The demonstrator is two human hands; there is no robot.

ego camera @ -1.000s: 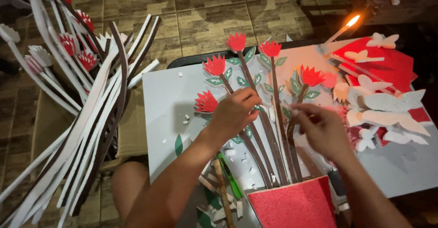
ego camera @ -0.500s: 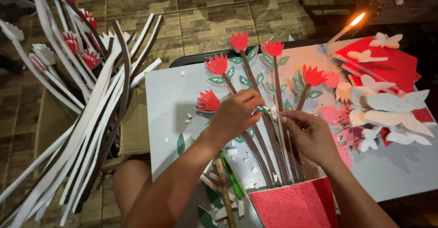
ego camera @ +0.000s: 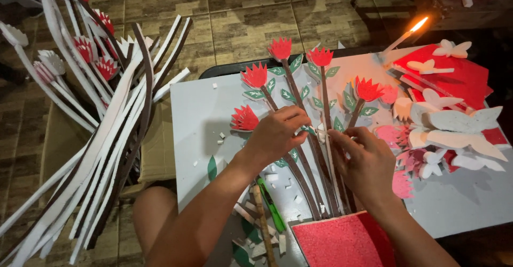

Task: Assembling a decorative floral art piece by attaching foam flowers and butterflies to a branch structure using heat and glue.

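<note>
At the bottom of the frame a red glittery foam pot (ego camera: 342,243) is seen, brown foam stems (ego camera: 315,176) rising from it. At mid-frame the stems are pinched between the closed fingers of the left hand (ego camera: 275,136) and the right hand (ego camera: 363,163). Above, red foam flowers (ego camera: 280,48) are spread on the grey table (ego camera: 197,112); a lit candle (ego camera: 406,34) stands at upper right.

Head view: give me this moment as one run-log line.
left hand: pinching brown stems | right hand: fingers on same stems | red flowers: flat on grey board | candle: lit
</note>
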